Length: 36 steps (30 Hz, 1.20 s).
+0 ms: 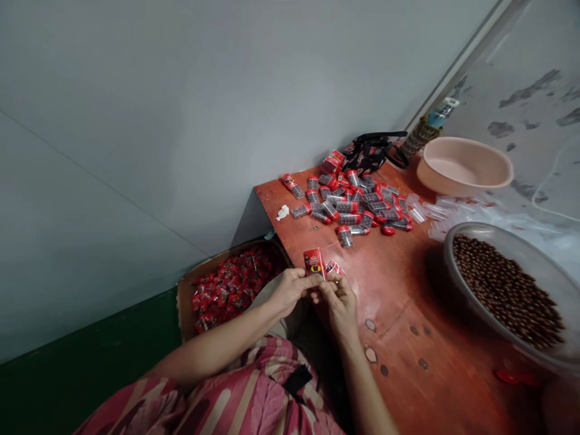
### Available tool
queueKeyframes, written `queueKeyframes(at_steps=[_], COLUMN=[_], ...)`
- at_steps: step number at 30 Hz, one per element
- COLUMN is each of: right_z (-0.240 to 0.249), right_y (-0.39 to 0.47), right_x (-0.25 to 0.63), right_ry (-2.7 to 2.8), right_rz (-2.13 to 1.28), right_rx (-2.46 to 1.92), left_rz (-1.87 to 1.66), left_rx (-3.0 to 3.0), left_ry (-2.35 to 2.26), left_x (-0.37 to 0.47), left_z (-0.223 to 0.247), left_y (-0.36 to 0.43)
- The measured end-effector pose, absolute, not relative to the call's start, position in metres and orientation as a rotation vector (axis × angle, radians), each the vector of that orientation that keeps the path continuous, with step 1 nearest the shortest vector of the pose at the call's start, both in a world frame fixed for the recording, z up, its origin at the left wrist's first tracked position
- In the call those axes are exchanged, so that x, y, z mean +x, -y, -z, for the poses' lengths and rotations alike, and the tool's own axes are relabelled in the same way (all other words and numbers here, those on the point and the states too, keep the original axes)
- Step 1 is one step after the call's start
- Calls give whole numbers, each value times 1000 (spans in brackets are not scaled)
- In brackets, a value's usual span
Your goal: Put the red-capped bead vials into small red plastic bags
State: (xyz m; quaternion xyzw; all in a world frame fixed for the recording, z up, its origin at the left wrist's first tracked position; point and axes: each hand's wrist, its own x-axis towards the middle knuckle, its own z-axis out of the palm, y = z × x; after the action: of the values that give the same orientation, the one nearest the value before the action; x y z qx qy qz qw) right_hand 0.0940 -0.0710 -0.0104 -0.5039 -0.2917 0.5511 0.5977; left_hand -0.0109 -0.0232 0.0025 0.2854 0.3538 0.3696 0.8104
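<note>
Near the table's front left edge, my left hand point(290, 291) pinches the lower edge of a small red printed packet point(312, 260) between thumb and fingers. The packet stands upright, with a yellow oval on its face. My right hand point(341, 305) is closed at the packet's lower right corner, its fingertips touching those of the left. Just behind these fingers shows another red-and-white printed piece point(334, 267); whether it is held or lies on the table I cannot tell. Beyond my hands lies a pile of clear, red-capped containers point(348, 206) filled with dark balls.
A box of red packets point(231, 284) stands low on the left. On the red table point(399, 290) are a bowl of brown balls point(507, 290), empty clear tubes point(435, 211), a pink basin point(466, 166), a dark floral bag point(369, 151) and a bottle point(439, 115). Walls border the table.
</note>
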Motion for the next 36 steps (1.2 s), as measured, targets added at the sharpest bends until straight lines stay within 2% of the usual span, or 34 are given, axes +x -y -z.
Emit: queueKeyframes(at_steps=[6,9,12,16,18,26,31,36], right_z=[0,-4,-4,0,0,5,10,-5], right_y=[63,69,75,82,85,85,69,53], right_x=[89,105,122,132,133,140,143,144], right_ry=[724,731,756,799,809,792,663,666], right_rz=[-1282,-1182,-1086,-1051,-1056,-985,-1021,-1084], right_rx=[-1250,-1328,-1372,-1434,-1446,-1526,-1409,-1342], left_rz=[-1080,-1021,-951,-830,-757,-912,-960,-936], left_rx=[324,345,881,1897,2101,1818,1618,1380], left_ry=[-921,-1100,-1161,-970,-933,-906,-897,-949], left_x=[-58,-74,-64,-25,-8,3,6,4], left_z=[9,21,24,16,16,30,11,-6], left_y=[30,35,33,17,9,5,12,11])
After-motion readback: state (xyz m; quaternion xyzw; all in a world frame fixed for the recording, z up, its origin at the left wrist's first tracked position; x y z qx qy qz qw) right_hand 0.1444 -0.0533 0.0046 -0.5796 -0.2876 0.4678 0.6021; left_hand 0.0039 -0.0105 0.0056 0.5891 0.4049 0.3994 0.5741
